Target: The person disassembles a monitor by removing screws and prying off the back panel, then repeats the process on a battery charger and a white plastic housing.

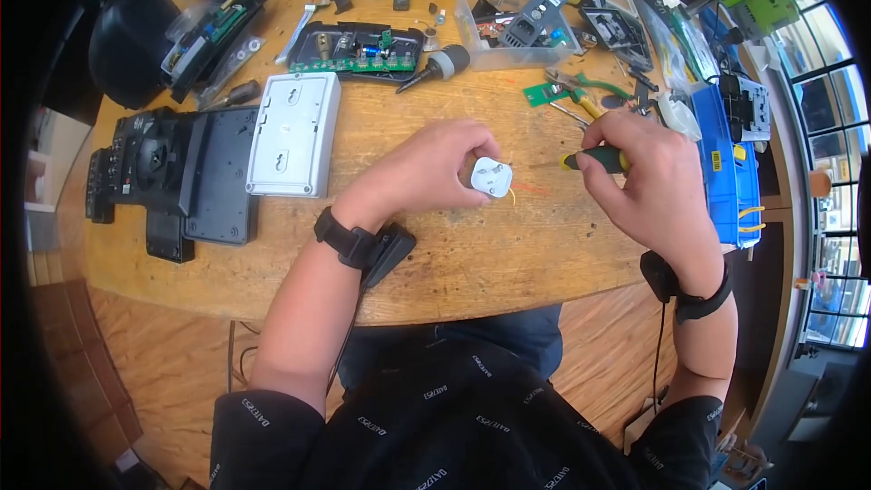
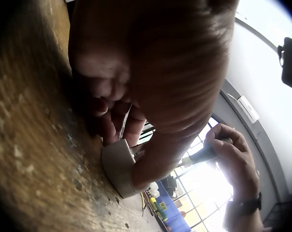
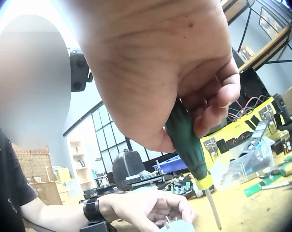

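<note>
My left hand (image 1: 426, 165) pinches a small white plug adapter (image 1: 491, 178) between thumb and fingers, low over the wooden table. Its face with metal pins points up; in the right wrist view the pins rise from the adapter (image 3: 179, 227). To the right, my right hand (image 1: 655, 177) grips a screwdriver (image 1: 602, 161) by its green handle. The right wrist view shows the screwdriver's yellow collar and thin metal shaft (image 3: 212, 208), tip downward and apart from the adapter. Short yellow and orange wire bits lie beside the adapter.
A white casing (image 1: 292, 136) and black device parts (image 1: 222, 177) lie on the left. Behind are an opened circuit-board case (image 1: 358, 50), a clear bin of parts (image 1: 535, 53) and green-handled pliers (image 1: 581, 91). A blue bin (image 1: 726, 191) stands at the right edge.
</note>
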Available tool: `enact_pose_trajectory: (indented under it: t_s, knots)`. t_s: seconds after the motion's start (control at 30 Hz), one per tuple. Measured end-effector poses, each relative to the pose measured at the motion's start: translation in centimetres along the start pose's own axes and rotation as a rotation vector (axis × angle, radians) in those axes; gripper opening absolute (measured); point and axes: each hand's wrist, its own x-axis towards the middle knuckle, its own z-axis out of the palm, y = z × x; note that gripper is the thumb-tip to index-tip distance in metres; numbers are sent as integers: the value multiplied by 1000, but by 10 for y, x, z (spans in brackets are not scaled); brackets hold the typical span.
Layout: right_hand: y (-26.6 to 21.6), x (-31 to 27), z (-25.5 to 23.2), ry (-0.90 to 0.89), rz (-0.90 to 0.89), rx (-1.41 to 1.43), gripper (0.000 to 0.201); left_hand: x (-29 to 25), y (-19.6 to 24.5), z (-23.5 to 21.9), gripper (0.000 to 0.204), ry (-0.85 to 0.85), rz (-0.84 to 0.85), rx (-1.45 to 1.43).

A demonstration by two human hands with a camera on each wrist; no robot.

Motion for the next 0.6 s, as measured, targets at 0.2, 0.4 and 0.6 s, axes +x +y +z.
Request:
enact_pose_trajectory:
  t_s: [0.2,0.4,0.6]
  knots:
    - [0,-3,9,8,22,20,16,-1,2,4,47,-23,8,12]
    - [-3,-1,12,-2,43,37,18,0,7,2,37,-8,-85,-53]
    - [4,-1,15,30,54,54,17,0,14,1,30,24,-123,-35]
